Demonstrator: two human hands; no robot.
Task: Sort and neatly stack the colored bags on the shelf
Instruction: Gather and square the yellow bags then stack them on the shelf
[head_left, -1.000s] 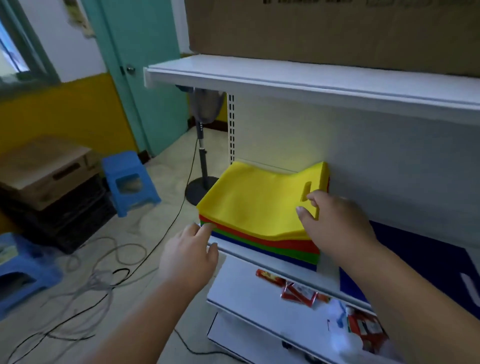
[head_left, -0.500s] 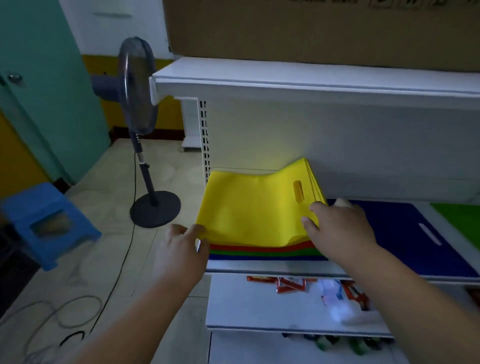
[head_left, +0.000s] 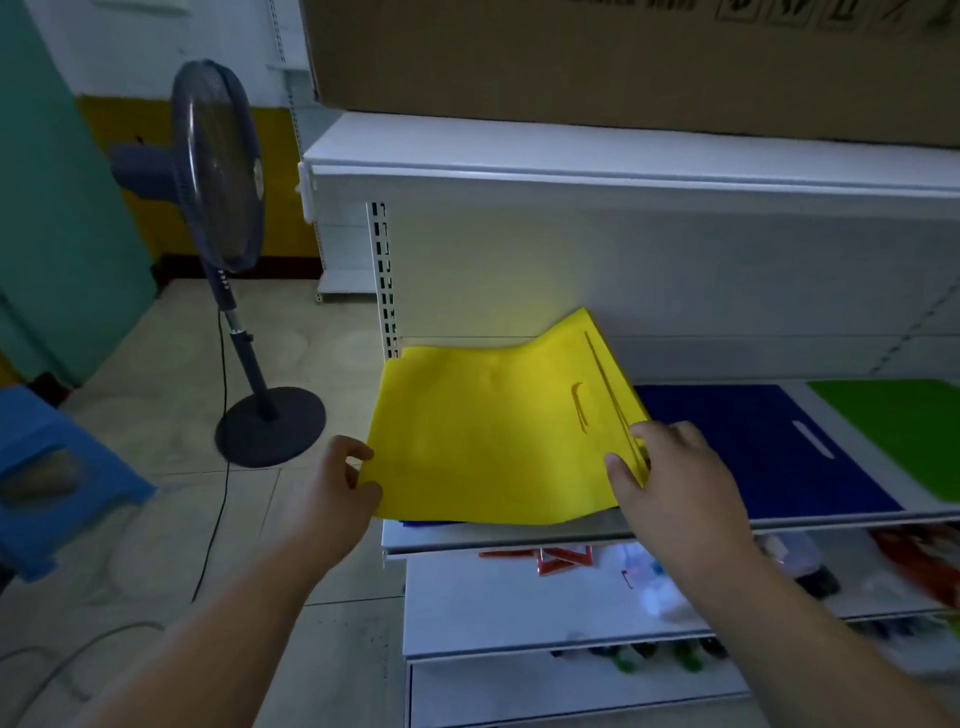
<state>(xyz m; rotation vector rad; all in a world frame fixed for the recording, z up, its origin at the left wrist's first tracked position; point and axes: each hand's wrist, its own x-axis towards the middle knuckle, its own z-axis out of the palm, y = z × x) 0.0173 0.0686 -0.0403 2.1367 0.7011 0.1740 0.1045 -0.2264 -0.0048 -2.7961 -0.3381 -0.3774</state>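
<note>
A stack of yellow bags (head_left: 488, 436) lies at the left end of the white shelf (head_left: 675, 527), its far right corner curling up against the back panel. My left hand (head_left: 337, 480) grips the stack's near left corner. My right hand (head_left: 670, 478) pinches the stack's right edge near the handle slot. A sliver of a blue bag (head_left: 426, 523) shows under the yellow stack's front edge. To the right lie a dark blue bag (head_left: 753, 447) and a green bag (head_left: 904, 436), flat on the same shelf.
A standing fan (head_left: 228, 249) is on the floor left of the shelf, its cable trailing forward. A blue plastic stool (head_left: 57, 467) stands at the far left. A cardboard box (head_left: 623, 62) sits on the upper shelf. Packets (head_left: 561, 556) lie on the lower shelf.
My view has swung to the right and closer. The yellow stack's front edge has come forward and now hides the red and green layers seen beneath it earlier. Both hands stay on its edges.
</note>
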